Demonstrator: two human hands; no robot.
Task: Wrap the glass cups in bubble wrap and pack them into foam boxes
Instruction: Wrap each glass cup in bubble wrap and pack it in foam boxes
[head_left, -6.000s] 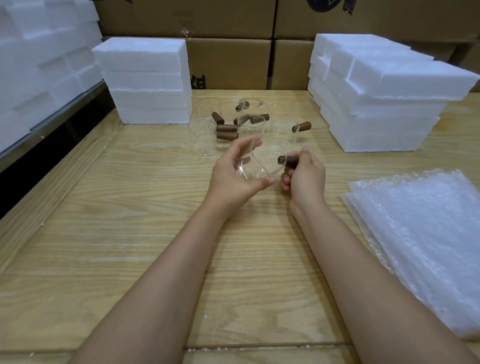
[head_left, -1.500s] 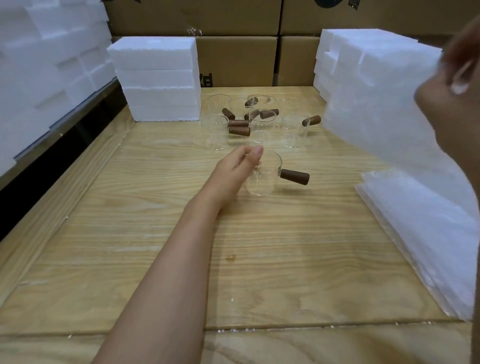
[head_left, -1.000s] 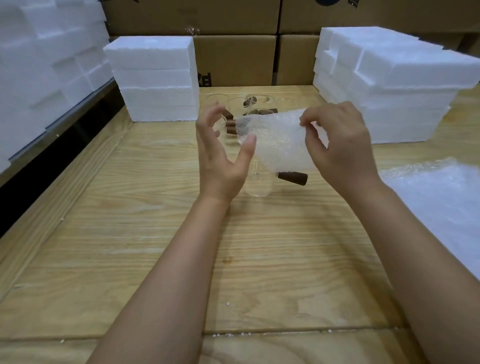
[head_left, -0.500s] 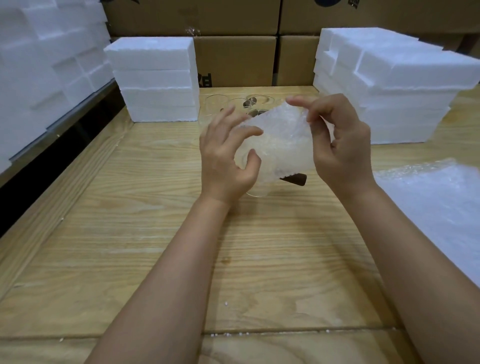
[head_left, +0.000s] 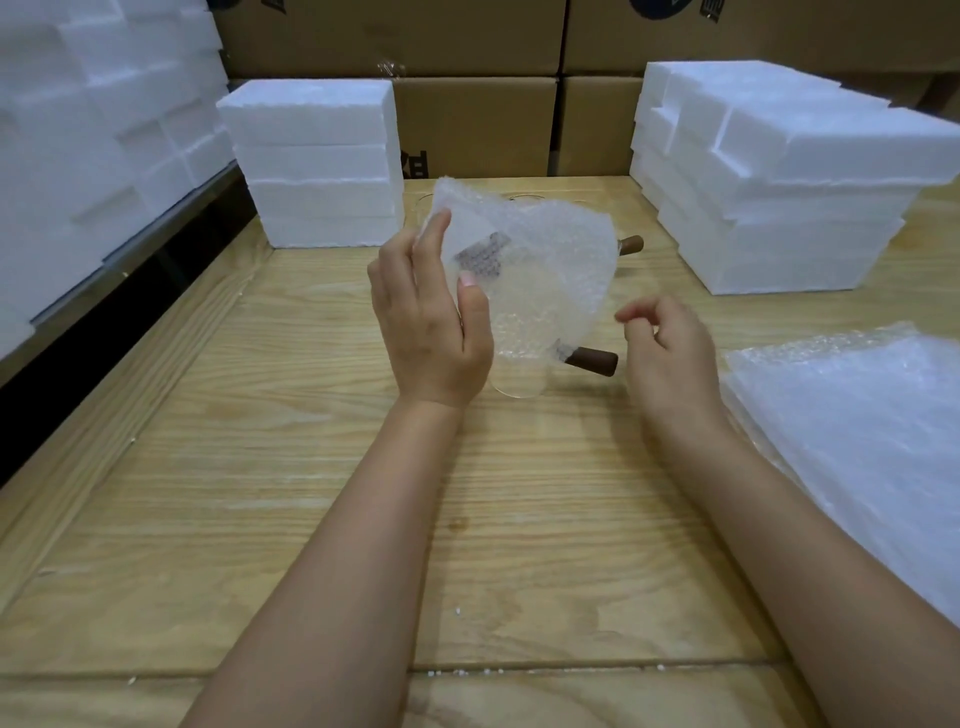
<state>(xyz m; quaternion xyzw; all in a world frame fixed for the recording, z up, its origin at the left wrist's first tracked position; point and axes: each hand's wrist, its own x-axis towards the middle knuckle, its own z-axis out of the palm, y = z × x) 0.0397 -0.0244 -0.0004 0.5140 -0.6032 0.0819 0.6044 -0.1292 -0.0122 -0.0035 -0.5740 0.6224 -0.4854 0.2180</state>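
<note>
Cardboard, print illegible, behind foam boxes

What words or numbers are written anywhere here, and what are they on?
Black print on the lower cardboard box, half hidden by the foam stack: unreadable.
Dark logos on the top cardboard box: cut off at the edge, unreadable.
No other writing shows.

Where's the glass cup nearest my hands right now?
In the head view, the glass cup stands centrally on the table, partly hidden behind the bubble wrap sheet the left hand holds, its brown handle pointing toward the right hand.
</note>
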